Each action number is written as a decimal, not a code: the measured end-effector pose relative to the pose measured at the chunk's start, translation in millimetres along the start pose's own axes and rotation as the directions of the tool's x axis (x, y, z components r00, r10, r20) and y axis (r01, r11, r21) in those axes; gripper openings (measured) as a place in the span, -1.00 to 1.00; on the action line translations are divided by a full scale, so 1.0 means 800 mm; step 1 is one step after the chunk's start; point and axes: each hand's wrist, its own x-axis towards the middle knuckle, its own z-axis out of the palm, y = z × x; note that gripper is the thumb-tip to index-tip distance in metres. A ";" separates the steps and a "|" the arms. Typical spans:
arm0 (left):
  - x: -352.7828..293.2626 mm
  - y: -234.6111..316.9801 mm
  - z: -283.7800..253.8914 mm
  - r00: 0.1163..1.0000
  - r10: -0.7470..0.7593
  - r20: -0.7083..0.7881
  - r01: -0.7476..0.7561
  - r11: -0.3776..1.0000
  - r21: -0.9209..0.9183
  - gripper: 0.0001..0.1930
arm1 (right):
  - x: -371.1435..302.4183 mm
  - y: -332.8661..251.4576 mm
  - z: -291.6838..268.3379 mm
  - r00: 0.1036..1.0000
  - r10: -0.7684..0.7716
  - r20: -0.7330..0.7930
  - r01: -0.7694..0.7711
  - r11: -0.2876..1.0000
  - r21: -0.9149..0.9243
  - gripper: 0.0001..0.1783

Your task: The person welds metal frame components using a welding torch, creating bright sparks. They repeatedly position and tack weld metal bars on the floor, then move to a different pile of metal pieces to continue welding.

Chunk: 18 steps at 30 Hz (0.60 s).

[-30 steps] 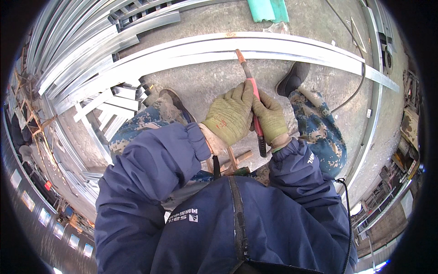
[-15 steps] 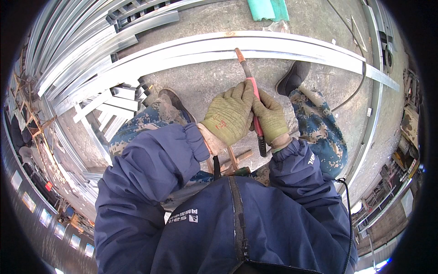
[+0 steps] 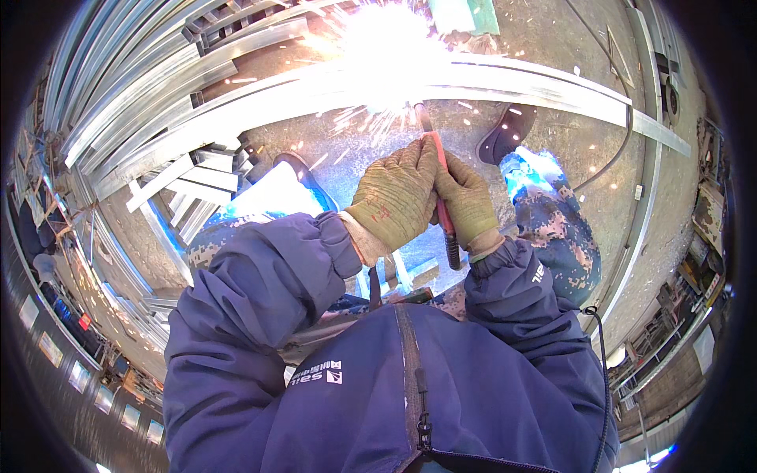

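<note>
Both my hands, in olive-green work gloves, are closed round a red welding torch [image 3: 449, 218] with a black cable end. My left hand [image 3: 397, 195] wraps it from the left, and my right hand [image 3: 468, 201] grips it from the right. The torch's neck points away from me to a long, bright metal beam [image 3: 536, 88] lying across in front of me. A white glare with flying sparks [image 3: 386, 47] covers the torch tip and the middle of the beam, so the contact point is hidden.
Several long steel profiles [image 3: 102, 71] are stacked at the far left. Short cut pieces [image 3: 209, 180] lie nearer, beside my left leg. A dark cable [image 3: 619, 154] curves over the beam's right part. Green material [image 3: 482, 17] lies beyond the beam. My shoes [image 3: 505, 135] stand close to the beam.
A blinding welding arc has lit at the torch tip, throwing sparks and blue-white light over the beam, floor and my trousers. My hands keep nearly the same place and grip.
</note>
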 end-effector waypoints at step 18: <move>0.001 0.004 0.001 0.999 -0.027 0.045 0.022 0.994 0.109 -0.17 | 0.001 0.002 -0.001 0.999 0.006 -0.035 -0.006 1.000 -0.012 -0.47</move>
